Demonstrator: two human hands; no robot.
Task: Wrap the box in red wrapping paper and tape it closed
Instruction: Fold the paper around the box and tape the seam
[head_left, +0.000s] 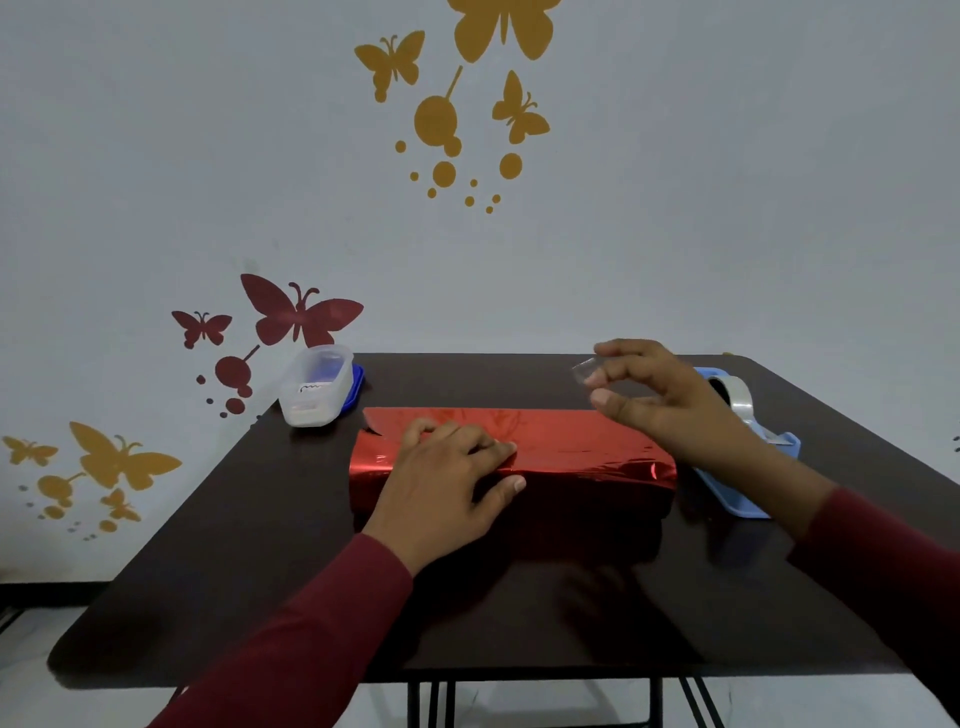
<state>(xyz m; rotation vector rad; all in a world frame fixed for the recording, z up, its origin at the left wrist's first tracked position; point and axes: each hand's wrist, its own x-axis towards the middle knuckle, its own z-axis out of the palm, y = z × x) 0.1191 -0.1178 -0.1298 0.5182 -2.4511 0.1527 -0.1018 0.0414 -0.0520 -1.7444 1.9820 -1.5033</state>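
A long box covered in shiny red wrapping paper lies across the middle of the dark table. My left hand presses flat on the paper's overlapping edge at the box's left half, thumb against the front side. My right hand hovers above the box's right end and pinches a short clear piece of tape between thumb and fingertips. The paper at the box's left end stands open with a loose flap.
A blue tape dispenser with a clear roll sits right of the box, partly behind my right wrist. A translucent plastic container with a blue lid stands at the back left. A wall with butterfly stickers lies just behind the table.
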